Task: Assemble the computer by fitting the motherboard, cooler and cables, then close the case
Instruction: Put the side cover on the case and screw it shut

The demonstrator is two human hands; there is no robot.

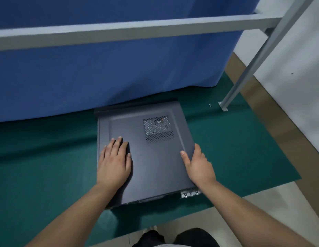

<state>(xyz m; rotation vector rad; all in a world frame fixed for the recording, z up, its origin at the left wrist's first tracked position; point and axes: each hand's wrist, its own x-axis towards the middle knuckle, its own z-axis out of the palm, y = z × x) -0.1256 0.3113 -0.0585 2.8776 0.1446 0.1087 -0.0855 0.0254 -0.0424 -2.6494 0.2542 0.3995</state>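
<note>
On the floor, under a grey metal frame (130, 31) hung with a blue curtain (101, 72), lay a green mat (44, 154), spread to carry the work.

Item 1. Computer case (146, 157), dark grey, lying on its side on the mat, far end touching the curtain hem. Side panel (155, 166) rested on top, ventilation grille (158, 129) facing up. At the near right corner a strip of bare metal rear brackets (190, 194) showed past the panel edge, so the panel was judged not fully slid home; closing appeared to be the step in hand.

Item 2. Left hand (113, 164), flat on the panel's left half, fingers straight and spread, pressing down, probably to keep the sheet seated in its rails.

Item 3. Right hand (198, 164), at the panel's right edge, thumb on top and fingers curled over the side, gripping the edge, presumably to guide the slide.

Item 4. Two small screws (210, 105), loose on the mat near the frame's foot (223, 106), well apart from the case; possibly for fastening the panel.
</note>
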